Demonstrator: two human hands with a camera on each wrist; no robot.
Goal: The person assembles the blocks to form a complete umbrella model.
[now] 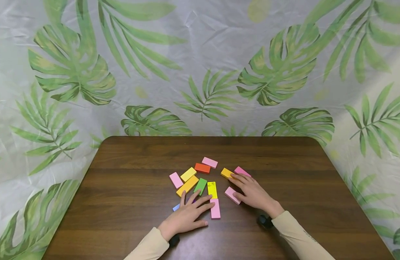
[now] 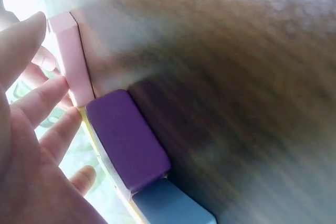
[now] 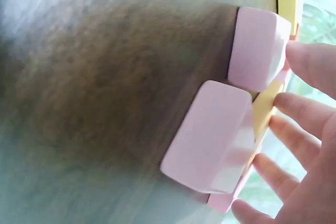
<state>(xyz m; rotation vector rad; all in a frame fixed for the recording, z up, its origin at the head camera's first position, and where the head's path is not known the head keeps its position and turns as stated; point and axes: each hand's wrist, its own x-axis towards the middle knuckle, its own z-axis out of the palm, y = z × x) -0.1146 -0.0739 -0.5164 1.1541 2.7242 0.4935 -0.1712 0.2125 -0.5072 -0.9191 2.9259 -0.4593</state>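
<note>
My left hand (image 1: 188, 216) spreads its fingers over the near left of a loose group of coloured blocks. Its fingertips reach a pink block (image 1: 215, 209) and a bright yellow block (image 1: 211, 189). Under that hand lie a purple block (image 2: 128, 140) and a blue block (image 2: 173, 203), mostly covered in the head view. My right hand (image 1: 254, 193) extends its fingers over the right side, fingertips at an orange block (image 1: 227, 173) and a hot pink block (image 1: 242, 171). Its thumb is at another pink block (image 1: 231, 195). Neither hand grips a block.
A green block (image 1: 200, 186), a long orange block (image 1: 187, 186), a pale yellow block (image 1: 188, 174) and a pink block (image 1: 176, 180) lie at left. Farther back are a red block (image 1: 202, 168) and a pink block (image 1: 210, 162). The wooden table (image 1: 128, 159) meets a leaf-print curtain (image 1: 216, 54).
</note>
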